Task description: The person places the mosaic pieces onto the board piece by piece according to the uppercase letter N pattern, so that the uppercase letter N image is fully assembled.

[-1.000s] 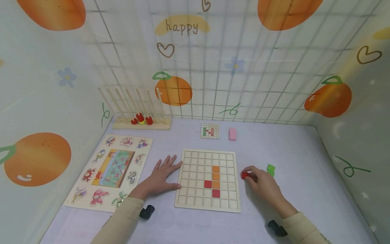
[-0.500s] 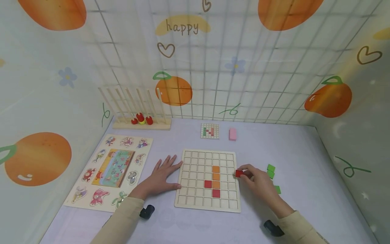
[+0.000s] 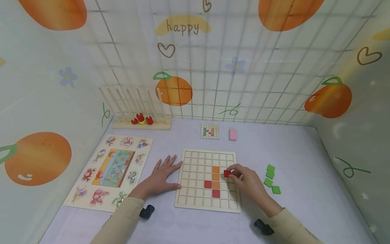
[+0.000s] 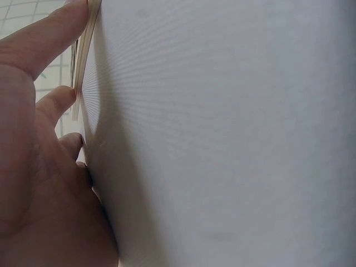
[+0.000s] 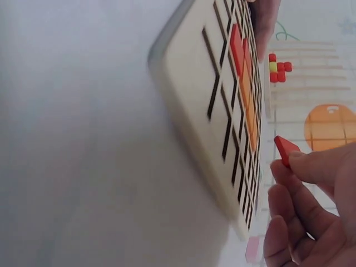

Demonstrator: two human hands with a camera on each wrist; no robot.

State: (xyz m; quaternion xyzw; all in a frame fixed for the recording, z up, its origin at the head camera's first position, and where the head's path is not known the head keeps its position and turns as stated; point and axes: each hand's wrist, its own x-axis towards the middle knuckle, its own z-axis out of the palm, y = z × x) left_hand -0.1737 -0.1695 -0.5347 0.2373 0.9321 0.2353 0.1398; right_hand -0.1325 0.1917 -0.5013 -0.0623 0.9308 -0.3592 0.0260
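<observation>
A wooden grid board [image 3: 192, 200] lies in the middle of the table. Set in its cells are several orange tiles [image 3: 215, 177] in a column, with one red tile [image 3: 208, 184] to their left and another red tile [image 3: 216, 193] below. Between thumb and fingers my right hand [image 3: 248, 179] pinches a red tile [image 5: 286, 149] above the board's right part. With spread, straight fingers my left hand [image 3: 159, 178] touches the board's left edge; the left wrist view shows its thumb and a finger against that edge. Several green tiles [image 3: 269, 174] lie on the table right of my right hand.
Behind the board are a small pattern card [image 3: 209, 131] and a pink block [image 3: 232, 134]. A peg rack [image 3: 143, 126] with red and yellow beads stands at the back left. A sea-animal puzzle board [image 3: 82, 184] lies on the left, partly under the left forearm.
My right hand has carried the red tile leftward from beside the board to over its right part, uncovering more green tiles. The left hand has stayed in place.
</observation>
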